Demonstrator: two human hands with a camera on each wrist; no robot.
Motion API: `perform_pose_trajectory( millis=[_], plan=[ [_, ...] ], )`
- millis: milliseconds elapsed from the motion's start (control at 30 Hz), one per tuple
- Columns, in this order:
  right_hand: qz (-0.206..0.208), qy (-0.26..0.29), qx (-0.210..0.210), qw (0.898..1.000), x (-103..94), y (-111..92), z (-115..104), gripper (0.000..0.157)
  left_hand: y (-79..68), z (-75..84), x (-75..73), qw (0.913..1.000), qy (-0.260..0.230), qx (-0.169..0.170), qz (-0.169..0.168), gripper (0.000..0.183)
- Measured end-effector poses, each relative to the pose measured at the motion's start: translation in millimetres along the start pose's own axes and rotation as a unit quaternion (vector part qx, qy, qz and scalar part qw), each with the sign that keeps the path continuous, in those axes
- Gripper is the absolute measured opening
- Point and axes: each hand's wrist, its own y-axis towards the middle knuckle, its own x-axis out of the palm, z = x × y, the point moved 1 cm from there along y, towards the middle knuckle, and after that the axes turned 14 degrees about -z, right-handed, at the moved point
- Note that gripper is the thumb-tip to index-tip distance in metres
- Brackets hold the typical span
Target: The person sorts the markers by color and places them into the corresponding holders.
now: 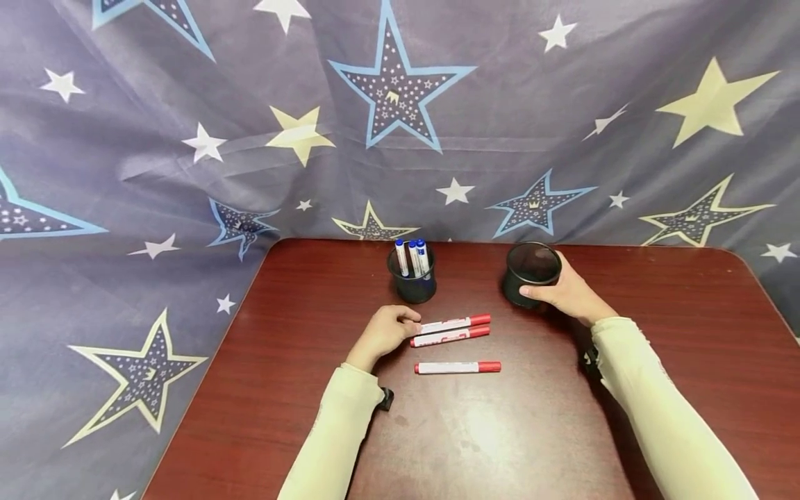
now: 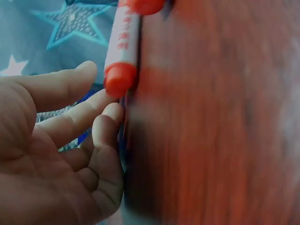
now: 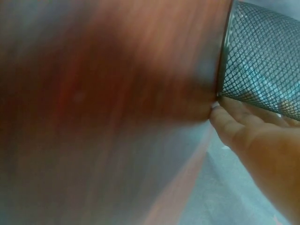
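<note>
My left hand (image 1: 382, 335) is at the left ends of two red-capped white markers, an upper marker (image 1: 451, 324) and a lower marker (image 1: 450, 337), lying side by side. In the left wrist view, its fingers bend loosely beside the red end of a marker (image 2: 123, 51), with the thumb apart from it. A third red marker (image 1: 456, 367) lies closer to me. At the back right, my right hand (image 1: 571, 288) grips a black mesh pen cup (image 1: 517, 286), thumb in front and the other fingers mostly hidden behind. The cup (image 3: 262, 56) also shows in the right wrist view.
Another black mesh pen cup (image 1: 415, 289) stands at the back, left of the gripped one, with several blue-capped markers (image 1: 414, 257) upright in it. A star-patterned cloth (image 1: 487, 125) hangs behind the reddish-brown wooden table (image 1: 500, 444).
</note>
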Motion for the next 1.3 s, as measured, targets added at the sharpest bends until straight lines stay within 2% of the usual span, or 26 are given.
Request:
perform_pose_trajectory(
  millis=[167,400,567,833,967,1067,1200,1300],
  plan=[
    [0.003,0.002,0.005,1.000,3.4,-1.5,0.4,0.084,0.7,4.5,7.7,0.9968,0.079,-0.007,0.006,0.008],
    [0.006,0.003,-0.003,1.000,1.9,-2.8,-0.4,0.080,0.8,11.3,11.2,0.9942,0.107,-0.008,0.003,0.013],
    [0.006,0.001,0.001,1.000,0.4,-3.0,-1.2,0.080,1.6,13.9,9.3,0.9945,0.105,-0.003,0.005,0.013],
    [-0.004,-0.004,0.019,1.000,-1.6,-3.0,-0.1,0.084,-1.2,18.0,6.3,0.9984,0.047,0.006,0.032,0.014],
    [-0.001,-0.007,0.004,1.000,-1.7,-1.2,-0.8,0.083,-2.5,28.1,6.7,0.9975,0.015,0.043,0.055,0.015],
    [0.001,-0.010,-0.008,1.000,-1.7,-0.3,-1.0,0.082,-0.7,36.5,6.7,0.9934,-0.029,0.095,0.057,0.015],
    [0.003,-0.016,-0.002,1.000,-2.3,-0.9,-0.6,0.082,4.0,46.6,6.8,0.9810,-0.097,0.164,0.037,0.017],
    [0.005,-0.014,0.005,1.000,-2.6,-1.2,-0.6,0.083,7.9,52.4,8.1,0.9689,-0.141,0.203,0.013,0.019]
  ],
)
